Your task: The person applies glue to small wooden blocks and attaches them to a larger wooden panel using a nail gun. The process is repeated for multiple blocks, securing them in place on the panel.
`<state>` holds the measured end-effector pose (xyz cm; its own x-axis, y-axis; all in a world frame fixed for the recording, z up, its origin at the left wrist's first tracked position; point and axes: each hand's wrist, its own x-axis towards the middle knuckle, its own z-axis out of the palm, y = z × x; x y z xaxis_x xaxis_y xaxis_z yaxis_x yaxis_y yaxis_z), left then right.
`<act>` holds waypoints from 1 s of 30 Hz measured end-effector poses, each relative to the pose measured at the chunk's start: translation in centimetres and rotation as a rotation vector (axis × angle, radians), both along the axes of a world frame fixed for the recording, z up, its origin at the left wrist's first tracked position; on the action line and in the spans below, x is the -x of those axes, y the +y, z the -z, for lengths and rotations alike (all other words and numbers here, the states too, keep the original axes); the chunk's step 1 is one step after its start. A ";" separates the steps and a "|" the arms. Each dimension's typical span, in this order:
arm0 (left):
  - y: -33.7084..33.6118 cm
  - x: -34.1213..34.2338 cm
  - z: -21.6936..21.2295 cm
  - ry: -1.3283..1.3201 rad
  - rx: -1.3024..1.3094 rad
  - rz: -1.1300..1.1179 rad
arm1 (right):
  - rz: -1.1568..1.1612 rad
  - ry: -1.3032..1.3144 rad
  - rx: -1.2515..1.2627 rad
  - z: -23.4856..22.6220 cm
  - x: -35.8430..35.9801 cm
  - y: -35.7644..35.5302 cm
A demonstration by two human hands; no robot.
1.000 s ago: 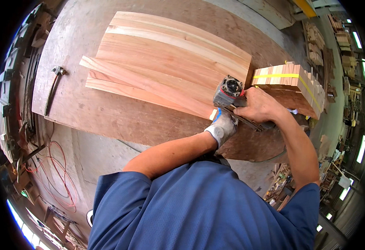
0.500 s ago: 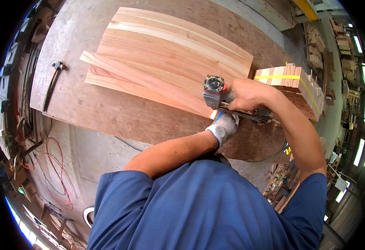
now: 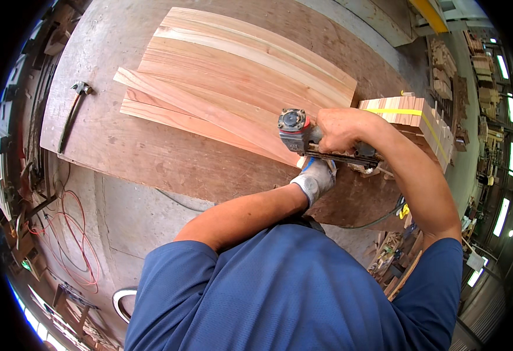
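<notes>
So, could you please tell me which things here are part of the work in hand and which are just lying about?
In use: nail gun in right hand; gloved left hand; cedar boards; workbench.
Lying about: hammer; strapped board stack; red cable.

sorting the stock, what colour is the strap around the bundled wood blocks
Yellow; the strap around the bundle of wood blocks shows clearly in the head view.

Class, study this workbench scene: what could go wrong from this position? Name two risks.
1. The gloved left hand rests right below the nail gun held in the right hand; a stray nail might hit it.
2. The angled board lies loosely across the plank panel and might shift.
</notes>
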<state>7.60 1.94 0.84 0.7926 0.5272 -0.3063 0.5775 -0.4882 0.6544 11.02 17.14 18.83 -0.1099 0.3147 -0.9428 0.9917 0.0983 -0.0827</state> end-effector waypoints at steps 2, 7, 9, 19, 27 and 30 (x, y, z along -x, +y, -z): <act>-0.2 -0.1 0.5 -0.012 0.014 -0.013 | 0.006 -0.014 0.002 0.0 0.2 0.0; -0.2 0.1 0.0 -0.051 0.096 -0.080 | -0.002 -0.002 -0.022 0.0 -0.2 -0.4; 0.1 0.8 -1.3 0.001 -0.094 0.041 | -0.008 0.010 -0.080 -0.4 -0.6 -0.7; 1.2 4.4 1.2 -0.117 -0.612 0.227 | 0.471 0.215 -0.634 -10.7 -5.2 -11.0; 5.0 7.0 -1.3 -0.189 -0.319 0.261 | 0.958 0.083 -0.525 -4.7 -12.5 -27.9; 5.4 6.6 -3.4 -0.094 -0.376 0.346 | 1.021 -0.122 -0.456 -0.2 -15.8 -32.9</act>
<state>1.03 7.38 4.22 0.9550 0.2896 -0.0649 0.2880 -0.8514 0.4383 26.86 -15.79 19.00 0.4819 0.5228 -0.7032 0.6240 -0.7681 -0.1434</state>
